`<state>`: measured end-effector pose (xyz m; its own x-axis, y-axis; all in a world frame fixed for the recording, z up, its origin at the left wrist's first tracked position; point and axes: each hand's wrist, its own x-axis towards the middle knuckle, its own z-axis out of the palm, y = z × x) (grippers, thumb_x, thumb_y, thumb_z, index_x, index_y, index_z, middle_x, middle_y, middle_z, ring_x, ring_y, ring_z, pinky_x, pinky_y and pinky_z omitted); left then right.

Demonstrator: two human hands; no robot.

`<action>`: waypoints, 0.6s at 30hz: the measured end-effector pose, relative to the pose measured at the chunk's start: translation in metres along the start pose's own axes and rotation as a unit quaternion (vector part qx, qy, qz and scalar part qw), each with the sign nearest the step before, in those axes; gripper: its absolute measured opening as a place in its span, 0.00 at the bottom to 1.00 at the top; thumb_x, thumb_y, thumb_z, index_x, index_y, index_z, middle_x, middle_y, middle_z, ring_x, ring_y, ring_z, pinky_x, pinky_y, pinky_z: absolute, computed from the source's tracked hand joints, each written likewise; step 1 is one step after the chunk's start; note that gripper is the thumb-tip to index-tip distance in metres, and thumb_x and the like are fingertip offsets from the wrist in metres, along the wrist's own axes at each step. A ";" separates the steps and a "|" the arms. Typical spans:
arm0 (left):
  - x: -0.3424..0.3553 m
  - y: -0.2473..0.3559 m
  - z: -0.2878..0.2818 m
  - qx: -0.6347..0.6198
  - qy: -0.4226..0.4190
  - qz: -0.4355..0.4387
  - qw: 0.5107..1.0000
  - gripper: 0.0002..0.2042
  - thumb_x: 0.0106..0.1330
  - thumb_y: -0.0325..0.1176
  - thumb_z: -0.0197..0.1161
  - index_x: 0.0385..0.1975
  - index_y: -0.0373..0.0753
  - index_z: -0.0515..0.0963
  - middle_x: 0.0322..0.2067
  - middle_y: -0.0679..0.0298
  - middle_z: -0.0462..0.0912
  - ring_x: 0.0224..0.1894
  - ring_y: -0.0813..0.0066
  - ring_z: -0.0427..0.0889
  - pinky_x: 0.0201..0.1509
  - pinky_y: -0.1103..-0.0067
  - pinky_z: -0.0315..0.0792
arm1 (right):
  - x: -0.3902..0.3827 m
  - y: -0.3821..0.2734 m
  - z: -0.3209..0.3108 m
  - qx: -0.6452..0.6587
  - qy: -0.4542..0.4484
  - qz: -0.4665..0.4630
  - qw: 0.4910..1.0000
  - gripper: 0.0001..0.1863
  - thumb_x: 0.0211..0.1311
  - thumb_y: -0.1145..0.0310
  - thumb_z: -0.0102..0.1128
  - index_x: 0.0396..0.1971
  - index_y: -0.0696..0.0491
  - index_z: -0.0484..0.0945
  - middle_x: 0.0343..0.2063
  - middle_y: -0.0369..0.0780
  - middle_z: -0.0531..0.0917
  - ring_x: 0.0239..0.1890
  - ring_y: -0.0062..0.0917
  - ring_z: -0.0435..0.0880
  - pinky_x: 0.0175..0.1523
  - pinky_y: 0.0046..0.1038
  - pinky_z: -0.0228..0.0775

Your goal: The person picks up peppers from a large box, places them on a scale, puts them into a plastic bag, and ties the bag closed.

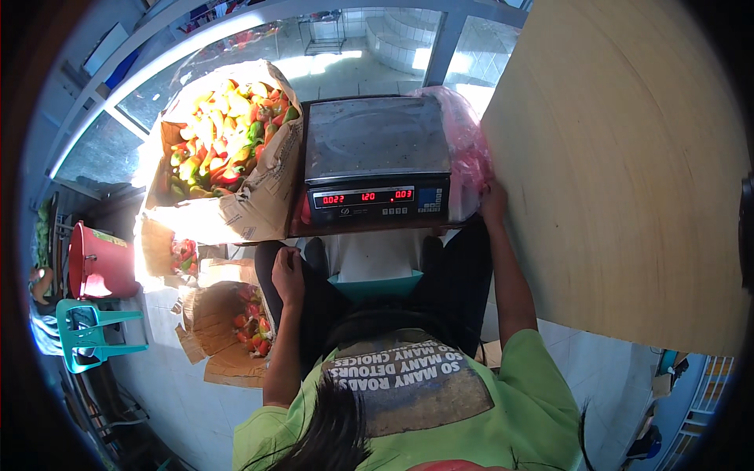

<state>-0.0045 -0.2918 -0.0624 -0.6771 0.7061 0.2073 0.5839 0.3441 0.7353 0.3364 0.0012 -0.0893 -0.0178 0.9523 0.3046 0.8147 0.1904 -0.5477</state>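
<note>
My left hand (287,268) is closed just above my left thigh; I cannot make out whether its curled fingers hold anything. My right hand (493,200) grips the pink plastic bags (463,145) beside the scale's right side. Between my hands and beyond them sits a digital scale (375,137) with a bare metal pan and a lit red display. Left of it stands a large open paper sack (267,196) heaped with red, yellow and green peppers (220,133).
Cartons with red peppers (253,322) lie at lower left. A red bucket (102,263) and a turquoise plastic stool (82,337) stand farther left. A wooden panel (620,157) fills the right side. Glass panes in a white frame (444,43) lie beyond the scale.
</note>
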 end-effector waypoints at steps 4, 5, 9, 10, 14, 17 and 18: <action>0.001 0.002 0.000 0.004 -0.003 -0.003 1.000 0.04 0.59 0.28 0.53 0.28 0.35 0.70 0.27 0.58 0.76 0.32 0.61 0.76 0.37 0.74 0.68 | -0.002 0.025 0.018 0.026 -0.059 0.066 0.996 0.09 0.54 0.69 0.51 0.29 0.60 0.74 0.26 0.51 0.77 0.31 0.46 0.76 0.36 0.42 0.65; 0.001 0.002 0.000 0.004 -0.003 -0.003 1.000 0.04 0.59 0.28 0.53 0.28 0.35 0.70 0.27 0.58 0.76 0.32 0.61 0.76 0.37 0.74 0.68 | -0.002 0.027 0.021 0.006 -0.056 0.062 0.996 0.10 0.55 0.68 0.50 0.28 0.60 0.73 0.25 0.51 0.77 0.31 0.46 0.76 0.35 0.42 0.65; 0.000 0.002 0.000 0.004 0.001 0.000 1.000 0.04 0.59 0.28 0.53 0.28 0.35 0.70 0.27 0.58 0.76 0.32 0.60 0.76 0.37 0.74 0.68 | -0.010 0.024 0.021 -0.004 -0.035 0.039 0.999 0.12 0.57 0.65 0.49 0.29 0.60 0.74 0.25 0.49 0.77 0.31 0.42 0.77 0.37 0.38 0.66; 0.000 0.002 0.000 0.006 0.004 0.006 1.000 0.04 0.59 0.28 0.53 0.28 0.35 0.70 0.27 0.58 0.76 0.32 0.60 0.76 0.36 0.73 0.68 | -0.011 0.023 0.020 0.019 -0.040 0.048 0.998 0.13 0.57 0.64 0.49 0.30 0.60 0.73 0.26 0.50 0.77 0.31 0.44 0.77 0.37 0.39 0.66; 0.000 0.000 0.000 0.005 0.002 -0.004 1.000 0.04 0.59 0.29 0.53 0.28 0.35 0.70 0.28 0.58 0.76 0.33 0.60 0.76 0.36 0.73 0.68 | -0.020 0.022 0.016 0.021 -0.023 0.070 0.997 0.11 0.54 0.68 0.52 0.32 0.60 0.72 0.27 0.50 0.78 0.32 0.43 0.77 0.37 0.37 0.67; 0.000 0.003 0.000 0.012 0.000 0.002 1.000 0.04 0.59 0.29 0.53 0.28 0.35 0.70 0.28 0.58 0.76 0.33 0.60 0.76 0.36 0.73 0.68 | -0.029 0.029 0.014 0.109 -0.024 0.063 0.992 0.11 0.48 0.74 0.56 0.33 0.59 0.70 0.26 0.47 0.77 0.30 0.40 0.78 0.37 0.35 0.68; 0.000 0.002 0.000 0.009 -0.003 -0.001 1.000 0.04 0.59 0.29 0.53 0.28 0.35 0.70 0.28 0.58 0.76 0.33 0.60 0.76 0.36 0.73 0.68 | -0.031 0.032 0.015 0.108 -0.024 0.064 0.992 0.11 0.48 0.74 0.56 0.33 0.59 0.70 0.26 0.47 0.77 0.30 0.40 0.78 0.37 0.35 0.68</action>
<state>-0.0034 -0.2909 -0.0610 -0.6747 0.7099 0.2021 0.5908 0.3553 0.7244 0.3546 -0.0189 -0.1280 0.0455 0.9812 0.1878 0.6683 0.1098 -0.7357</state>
